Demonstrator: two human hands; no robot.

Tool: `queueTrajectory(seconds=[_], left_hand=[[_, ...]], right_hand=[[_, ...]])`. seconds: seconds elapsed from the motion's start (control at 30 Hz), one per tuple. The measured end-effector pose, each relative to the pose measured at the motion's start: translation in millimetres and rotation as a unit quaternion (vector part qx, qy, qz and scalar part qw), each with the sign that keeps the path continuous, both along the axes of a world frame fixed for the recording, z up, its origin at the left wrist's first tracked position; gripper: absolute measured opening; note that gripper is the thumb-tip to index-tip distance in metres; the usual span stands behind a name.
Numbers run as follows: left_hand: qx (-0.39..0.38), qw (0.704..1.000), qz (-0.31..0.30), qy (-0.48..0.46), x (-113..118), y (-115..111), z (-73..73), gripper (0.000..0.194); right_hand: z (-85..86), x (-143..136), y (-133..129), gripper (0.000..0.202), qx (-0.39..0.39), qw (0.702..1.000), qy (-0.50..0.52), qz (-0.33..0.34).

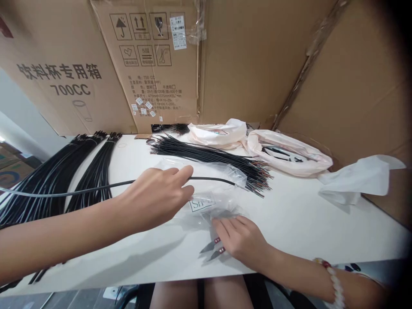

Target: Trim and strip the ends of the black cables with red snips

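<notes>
My left hand (162, 193) pinches a long black cable (106, 187) between thumb and fingers. The cable runs off to the left edge, and its bare wire end points right, beside a bundle of cut black cables (199, 153). Closer to the table's front, my right hand (243, 240) is closed around a pair of thread snips (210, 248), whose two blades stick out to the left, apart from each other. The fingertips of that hand also meet a clear plastic bag (222, 204) with printed letters; whether they grip it I cannot tell.
Long black cable bundles (93, 171) lie at the left on the white table (289, 223). Two rolled-down pinkish bags (289, 161) stand at the back, one holding small black parts. A crumpled white sheet (360, 180) lies at right. Large cardboard boxes (244, 60) wall off the back.
</notes>
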State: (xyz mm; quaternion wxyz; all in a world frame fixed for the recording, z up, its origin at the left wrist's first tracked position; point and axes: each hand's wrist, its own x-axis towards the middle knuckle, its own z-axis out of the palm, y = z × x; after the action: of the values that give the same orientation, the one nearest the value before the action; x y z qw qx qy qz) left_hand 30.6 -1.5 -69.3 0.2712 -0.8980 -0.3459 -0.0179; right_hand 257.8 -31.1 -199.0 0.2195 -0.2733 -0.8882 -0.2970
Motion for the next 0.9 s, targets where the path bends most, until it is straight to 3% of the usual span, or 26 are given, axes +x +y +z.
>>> queueTrajectory(seconds=[0.13, 0.27, 0.4, 0.53, 0.63, 0.73, 0.83, 0.9], left_hand=[[0.048, 0.999, -0.009, -0.018, -6, 1, 23.4, 0.021], [0.010, 0.999, 0.007, -0.032, -9, -3, 44.8, 0.037], [-0.021, 0.999, 0.000, -0.028, -10, -9, 46.9, 0.036], [-0.005, 0.999, -0.033, -0.034, -12, -12, 41.9, 0.039], [0.025, 0.998, -0.047, -0.029, -15, -14, 38.8, 0.032], [0.057, 0.997, -0.050, -0.028, -20, -14, 35.8, 0.030], [0.091, 0.994, -0.044, -0.032, -23, -9, 35.0, 0.028], [0.131, 0.988, -0.061, -0.048, -23, -4, 36.2, 0.028]], right_hand=[[-9.9, -6, 11, 0.019, -0.004, 1.000, -0.015, 0.001], [-8.9, -9, 12, 0.025, -0.006, 1.000, -0.017, 0.008], [2.3, -4, 2, 0.026, -0.004, 0.999, 0.001, 0.035], [17.8, 11, -7, 0.021, 0.009, 0.996, 0.025, 0.090], [29.0, 27, 2, 0.021, -0.071, 0.986, 0.130, 0.082], [33.4, 39, 21, 0.032, -0.188, 0.956, 0.226, 0.006], [25.5, 37, 32, 0.040, -0.269, 0.945, 0.182, -0.026], [14.9, 28, 32, 0.033, -0.307, 0.941, 0.136, -0.032]])
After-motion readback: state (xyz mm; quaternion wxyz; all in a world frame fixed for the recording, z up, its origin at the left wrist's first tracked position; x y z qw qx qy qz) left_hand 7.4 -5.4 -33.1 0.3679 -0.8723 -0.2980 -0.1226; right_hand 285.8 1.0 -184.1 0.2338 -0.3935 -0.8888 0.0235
